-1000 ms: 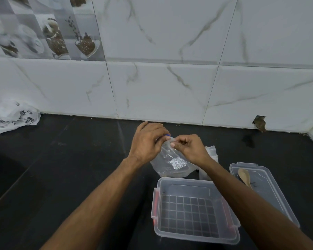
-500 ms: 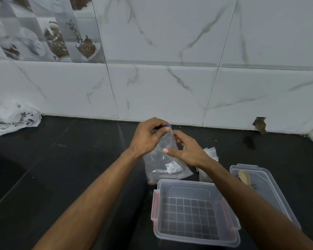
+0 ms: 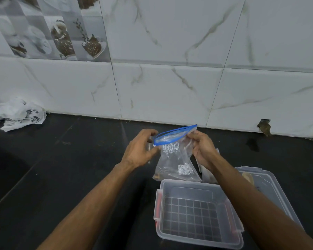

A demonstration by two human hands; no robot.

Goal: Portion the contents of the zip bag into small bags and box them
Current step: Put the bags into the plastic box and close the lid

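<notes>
The zip bag [image 3: 173, 156] hangs between the two hands, just above the table [image 3: 62, 168] and beyond the near box. Its blue zip strip runs roughly side to side, the right end tilted a little higher and farther away. The left hand [image 3: 139, 150] pinches the left end of the strip between thumb and curled fingers; the right hand [image 3: 202, 148] pinches the right end the same way. The mouth looks parted into a narrow slit, though whether it is fully unsealed is hard to say. The bag's long axis drops straight down from the hands. A few small brown bits lie in its bottom left corner, so the contents sit low and well below both grips.

Both hands are equally near the mouth, so either could let go to reach in or tip the bag, and that is likely the next move.

Directly below and nearer the person than the hands stands the clear plastic box [image 3: 197, 213], lid off, with nothing in it that can be seen. Its lid [image 3: 271, 183] lies to the right of the right forearm, with a wooden spoon [image 3: 248, 178] on it, partly hidden by the arm. Small bags [image 3: 206, 175] lie under the right wrist, mostly covered. A crumpled white bag [image 3: 17, 114] lies far left, well clear.
</notes>
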